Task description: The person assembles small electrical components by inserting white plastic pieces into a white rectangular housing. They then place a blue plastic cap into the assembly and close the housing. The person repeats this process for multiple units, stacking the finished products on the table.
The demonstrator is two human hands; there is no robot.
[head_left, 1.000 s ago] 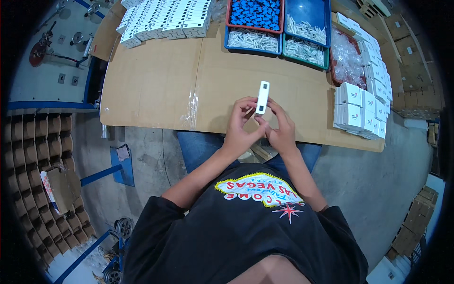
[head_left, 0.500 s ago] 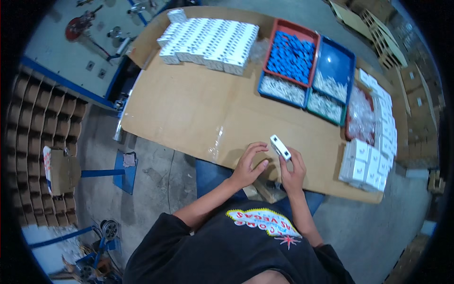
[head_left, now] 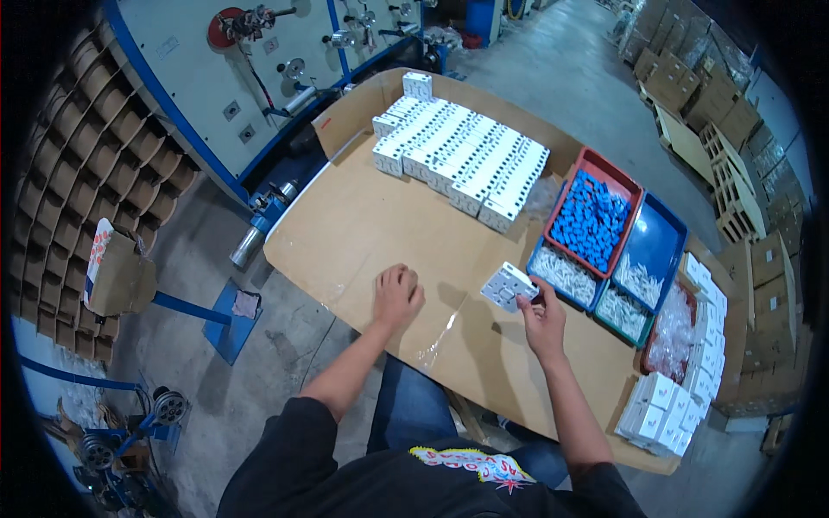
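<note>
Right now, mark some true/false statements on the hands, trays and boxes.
1. The right hand holds a white case. True.
2. The left hand holds a white case too. False: nothing shows in it.
3. The small blue pieces lie in the green tray. False: they lie in a red tray.
4. Clear plastic lies beside the stacked white boxes. True.

Blue-framed machine (head_left: 194, 95) upper left; wooden pallets (head_left: 727, 183) right
</note>
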